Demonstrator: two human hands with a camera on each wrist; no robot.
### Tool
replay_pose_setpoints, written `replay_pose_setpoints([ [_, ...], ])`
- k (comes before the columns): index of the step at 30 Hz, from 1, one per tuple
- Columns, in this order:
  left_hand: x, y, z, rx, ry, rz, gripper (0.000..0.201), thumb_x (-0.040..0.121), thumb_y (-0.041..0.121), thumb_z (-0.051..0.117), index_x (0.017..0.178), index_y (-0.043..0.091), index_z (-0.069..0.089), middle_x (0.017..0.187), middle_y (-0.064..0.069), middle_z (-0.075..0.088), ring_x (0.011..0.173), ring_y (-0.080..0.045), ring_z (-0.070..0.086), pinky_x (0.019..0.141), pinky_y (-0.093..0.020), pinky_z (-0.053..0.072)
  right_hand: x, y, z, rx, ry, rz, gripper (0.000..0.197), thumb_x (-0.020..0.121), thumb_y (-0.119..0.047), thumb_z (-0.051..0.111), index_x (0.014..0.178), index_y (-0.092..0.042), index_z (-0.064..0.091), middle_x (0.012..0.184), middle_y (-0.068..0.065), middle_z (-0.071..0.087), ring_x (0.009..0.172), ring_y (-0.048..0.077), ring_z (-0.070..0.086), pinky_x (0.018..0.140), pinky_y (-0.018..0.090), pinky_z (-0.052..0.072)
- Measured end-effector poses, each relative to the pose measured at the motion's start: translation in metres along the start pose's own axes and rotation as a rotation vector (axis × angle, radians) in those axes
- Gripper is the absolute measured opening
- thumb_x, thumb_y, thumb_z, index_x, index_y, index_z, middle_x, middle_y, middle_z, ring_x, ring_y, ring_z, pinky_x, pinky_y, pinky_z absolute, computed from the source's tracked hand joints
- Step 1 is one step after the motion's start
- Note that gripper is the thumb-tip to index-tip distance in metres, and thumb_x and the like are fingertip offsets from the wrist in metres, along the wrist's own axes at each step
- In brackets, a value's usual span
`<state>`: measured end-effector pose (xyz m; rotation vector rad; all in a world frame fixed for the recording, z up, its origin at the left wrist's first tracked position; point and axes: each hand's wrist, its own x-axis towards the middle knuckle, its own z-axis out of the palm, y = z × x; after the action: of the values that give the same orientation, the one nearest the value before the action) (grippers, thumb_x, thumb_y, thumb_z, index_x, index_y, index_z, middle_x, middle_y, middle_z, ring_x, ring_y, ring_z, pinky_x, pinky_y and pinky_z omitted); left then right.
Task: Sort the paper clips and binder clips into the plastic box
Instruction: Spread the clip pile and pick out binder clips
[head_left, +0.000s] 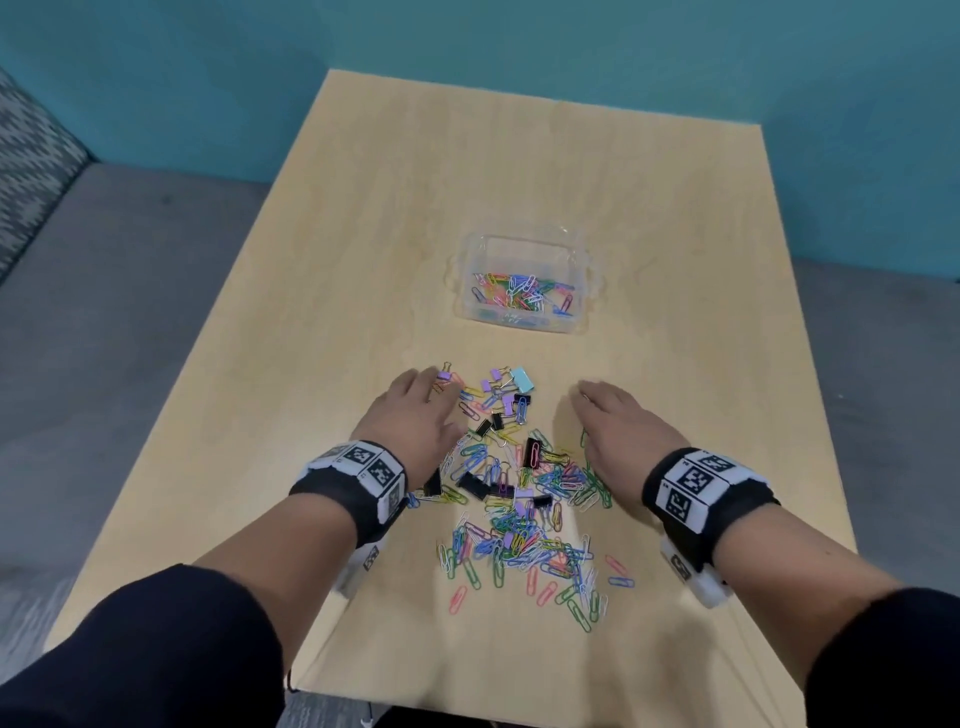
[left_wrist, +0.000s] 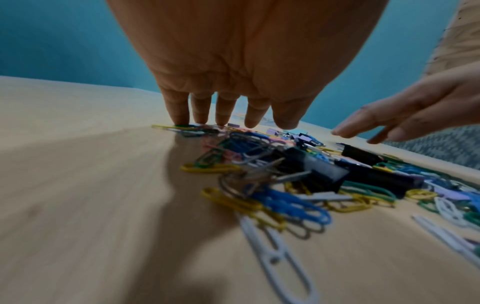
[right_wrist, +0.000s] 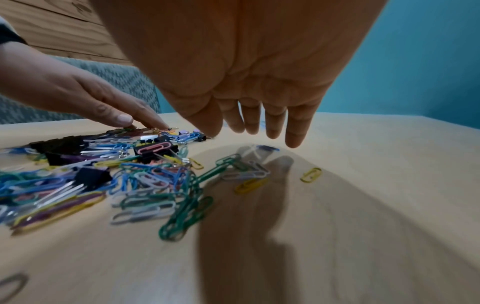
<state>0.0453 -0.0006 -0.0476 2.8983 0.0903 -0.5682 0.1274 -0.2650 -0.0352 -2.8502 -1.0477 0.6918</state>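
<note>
Head view: left hand & right hand both flat, fingers straight, flanking clip pile on desk; wristband markers show no legible text.

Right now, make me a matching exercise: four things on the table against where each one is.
Things:
1. plastic box
2. left hand
3. right hand
4. light blue binder clip

Places:
A. right edge of the pile
B. far end of the pile
C. beyond the pile, holding paper clips
D. left edge of the pile

Pairs: 1-C, 2-D, 3-A, 4-B
</note>
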Motion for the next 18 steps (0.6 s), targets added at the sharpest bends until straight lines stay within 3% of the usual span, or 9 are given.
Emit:
replay_pose_setpoints([
  [4, 0.002, 0.013, 0.006, 0.033, -0.024, -0.045, 0.06, 0.096, 0.054, 0.023, 0.149, 0.033, 0.005, 0.159, -0.007, 0.002, 0.145, -0.031, 0.001, 0.116, -0.045, 0.017, 0.009, 0.0, 0.004, -0.024, -0.072, 0.053, 0.068, 0.09, -0.013, 0.038, 0.15, -0.007, 0.008, 0.159, 0.011, 0.007, 0.145, 0.032, 0.007, 0.115, 0.044, 0.025],
  [6, 0.004, 0.017, 0.009, 0.034, -0.049, -0.071, 0.062, 0.097, 0.054, 0.021, 0.15, 0.029, 0.001, 0.159, -0.008, -0.003, 0.146, -0.031, -0.004, 0.117, -0.043, 0.014, 0.007, 0.001, 0.011, -0.047, -0.113, 0.065, 0.067, 0.091, -0.019, 0.033, 0.15, -0.006, 0.006, 0.159, 0.014, 0.002, 0.146, 0.034, 0.003, 0.116, 0.045, 0.022],
  [10, -0.002, 0.006, 0.019, 0.054, -0.039, -0.064, 0.072, 0.095, 0.057, 0.017, 0.152, 0.016, -0.002, 0.159, -0.011, -0.007, 0.146, -0.029, -0.007, 0.119, -0.042, 0.011, -0.007, 0.008, 0.028, -0.092, -0.173, 0.039, 0.076, 0.084, -0.042, 0.004, 0.149, -0.001, 0.008, 0.158, 0.019, 0.005, 0.146, 0.036, 0.003, 0.114, 0.047, 0.024],
  [13, -0.012, -0.012, 0.023, 0.015, -0.027, -0.084, 0.075, 0.095, 0.059, 0.017, 0.152, 0.015, -0.002, 0.16, -0.01, -0.008, 0.146, -0.028, -0.007, 0.12, -0.04, 0.008, -0.024, 0.005, 0.025, -0.127, -0.134, 0.0, 0.076, 0.089, -0.045, 0.008, 0.145, 0.003, 0.024, 0.155, 0.023, 0.02, 0.144, 0.037, 0.017, 0.113, 0.047, 0.028],
  [16, -0.012, -0.028, 0.027, 0.073, -0.037, -0.054, 0.082, 0.087, 0.067, -0.007, 0.152, 0.019, 0.006, 0.16, -0.013, -0.003, 0.146, -0.031, -0.009, 0.119, -0.044, 0.007, -0.035, 0.003, 0.022, -0.051, -0.096, 0.016, 0.066, 0.098, -0.047, 0.017, 0.15, -0.007, 0.015, 0.16, 0.012, 0.008, 0.147, 0.029, 0.005, 0.119, 0.038, 0.014],
  [18, -0.008, -0.029, 0.027, 0.028, -0.031, -0.084, 0.073, 0.09, 0.064, -0.001, 0.151, 0.026, 0.006, 0.159, -0.014, -0.003, 0.146, -0.032, -0.008, 0.119, -0.044, 0.008, -0.038, 0.005, 0.023, -0.04, -0.081, 0.041, 0.066, 0.097, -0.05, 0.015, 0.15, -0.011, 0.014, 0.16, 0.009, 0.006, 0.147, 0.027, 0.004, 0.119, 0.036, 0.013],
])
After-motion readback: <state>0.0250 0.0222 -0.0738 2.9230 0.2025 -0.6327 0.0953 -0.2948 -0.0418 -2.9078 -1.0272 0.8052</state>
